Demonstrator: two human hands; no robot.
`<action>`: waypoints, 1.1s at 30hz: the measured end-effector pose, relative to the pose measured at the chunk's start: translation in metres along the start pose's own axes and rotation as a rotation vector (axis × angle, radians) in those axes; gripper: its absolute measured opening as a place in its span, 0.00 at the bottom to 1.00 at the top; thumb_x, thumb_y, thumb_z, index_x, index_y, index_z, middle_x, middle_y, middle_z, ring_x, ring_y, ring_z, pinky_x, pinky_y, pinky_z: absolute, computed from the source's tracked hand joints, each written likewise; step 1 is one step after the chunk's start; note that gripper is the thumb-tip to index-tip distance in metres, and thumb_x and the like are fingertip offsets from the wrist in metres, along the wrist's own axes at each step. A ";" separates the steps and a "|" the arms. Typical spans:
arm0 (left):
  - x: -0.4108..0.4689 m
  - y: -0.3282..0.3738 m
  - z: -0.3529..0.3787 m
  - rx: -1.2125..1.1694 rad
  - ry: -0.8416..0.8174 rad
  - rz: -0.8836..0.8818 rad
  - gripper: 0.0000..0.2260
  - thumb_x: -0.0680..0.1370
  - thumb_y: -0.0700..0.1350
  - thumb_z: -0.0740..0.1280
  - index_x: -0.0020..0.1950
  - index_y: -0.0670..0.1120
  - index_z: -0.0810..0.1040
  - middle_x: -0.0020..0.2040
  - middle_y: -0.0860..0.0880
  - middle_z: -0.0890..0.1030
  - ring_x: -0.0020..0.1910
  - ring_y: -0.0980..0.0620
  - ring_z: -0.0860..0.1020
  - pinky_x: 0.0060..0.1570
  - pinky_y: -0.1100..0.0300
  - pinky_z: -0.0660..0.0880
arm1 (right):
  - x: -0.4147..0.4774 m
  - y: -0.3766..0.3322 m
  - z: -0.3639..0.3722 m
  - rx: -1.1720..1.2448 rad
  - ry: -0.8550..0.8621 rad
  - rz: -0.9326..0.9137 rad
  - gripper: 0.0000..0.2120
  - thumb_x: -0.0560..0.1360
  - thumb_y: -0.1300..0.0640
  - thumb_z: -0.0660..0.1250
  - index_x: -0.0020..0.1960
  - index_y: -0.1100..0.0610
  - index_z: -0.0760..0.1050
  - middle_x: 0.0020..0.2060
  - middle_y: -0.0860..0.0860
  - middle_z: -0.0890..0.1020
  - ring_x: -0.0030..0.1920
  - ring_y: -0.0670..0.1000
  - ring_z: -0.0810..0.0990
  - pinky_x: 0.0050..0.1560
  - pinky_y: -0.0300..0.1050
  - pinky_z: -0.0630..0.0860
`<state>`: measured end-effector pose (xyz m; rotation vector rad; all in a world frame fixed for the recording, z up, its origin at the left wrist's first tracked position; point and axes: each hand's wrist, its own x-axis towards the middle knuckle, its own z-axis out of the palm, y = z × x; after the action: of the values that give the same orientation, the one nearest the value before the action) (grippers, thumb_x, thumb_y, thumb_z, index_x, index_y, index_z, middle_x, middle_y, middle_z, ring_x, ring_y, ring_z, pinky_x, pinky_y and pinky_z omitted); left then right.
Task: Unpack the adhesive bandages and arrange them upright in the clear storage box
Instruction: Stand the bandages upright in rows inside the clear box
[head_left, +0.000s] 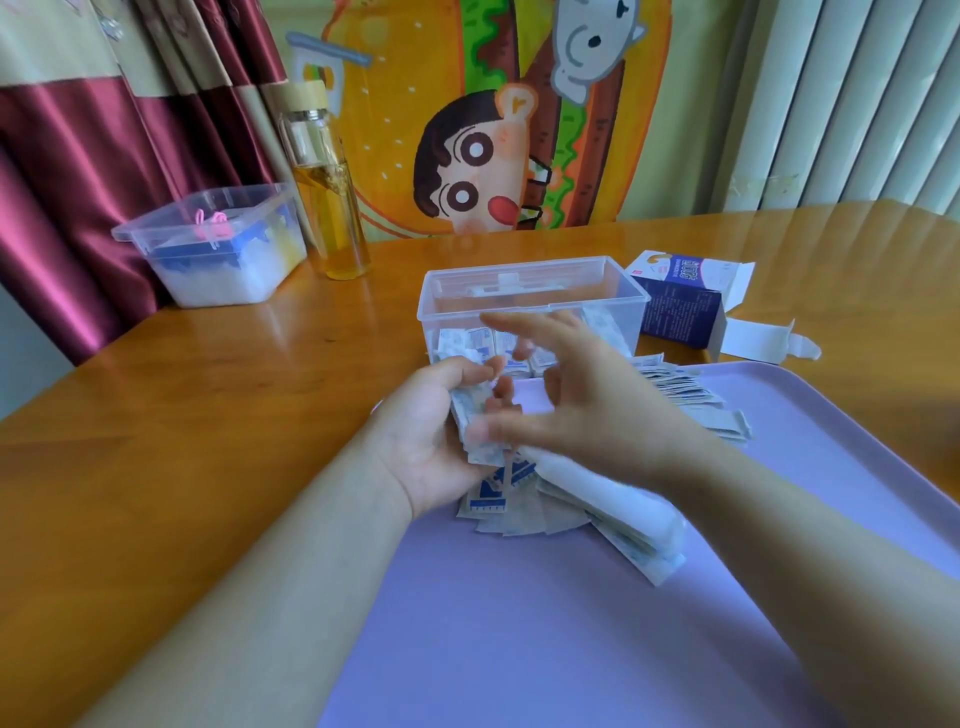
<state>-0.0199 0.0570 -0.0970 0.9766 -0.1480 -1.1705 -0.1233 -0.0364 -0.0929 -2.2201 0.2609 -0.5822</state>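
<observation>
- left hand (431, 452), just in front of the clear storage box (519, 266): fingers curled round a stack of adhesive bandages (470, 410).
- right hand (597, 405): fingers spread, motion-blurred; can't tell if it touches the stack.
- in the box: wrapped bandages (467, 340) low at the front wall, half hidden by the hands.
- loose bandages (514, 519) fanned on the purple tray (571, 649) in front of the box, partly under the arms.
- opened blue-white carton (675, 312) right of the box; print unreadable.
- second clear tub (130, 234) far left of the box; blue-white contents indistinct.
</observation>
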 end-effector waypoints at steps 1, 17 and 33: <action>-0.001 -0.001 0.001 0.046 -0.027 -0.015 0.07 0.77 0.39 0.59 0.45 0.43 0.76 0.33 0.48 0.75 0.31 0.54 0.73 0.32 0.63 0.74 | -0.002 0.000 0.003 -0.063 -0.052 -0.018 0.41 0.61 0.47 0.79 0.70 0.42 0.64 0.55 0.42 0.70 0.43 0.32 0.72 0.44 0.26 0.68; -0.007 -0.002 0.002 0.359 -0.104 0.072 0.08 0.79 0.39 0.61 0.42 0.44 0.75 0.30 0.50 0.71 0.23 0.57 0.65 0.25 0.66 0.65 | -0.006 -0.001 -0.004 -0.179 -0.078 -0.102 0.47 0.58 0.45 0.80 0.71 0.41 0.61 0.59 0.42 0.69 0.47 0.33 0.70 0.46 0.27 0.66; -0.010 0.001 -0.001 0.510 -0.188 0.021 0.10 0.79 0.36 0.59 0.48 0.47 0.79 0.34 0.49 0.74 0.30 0.54 0.68 0.29 0.64 0.65 | -0.008 -0.004 0.000 -0.061 -0.080 -0.063 0.39 0.61 0.52 0.80 0.68 0.44 0.66 0.51 0.42 0.70 0.36 0.35 0.73 0.40 0.24 0.68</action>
<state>-0.0232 0.0663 -0.0933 1.3014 -0.6289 -1.2303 -0.1304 -0.0306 -0.0921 -2.3114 0.1705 -0.5243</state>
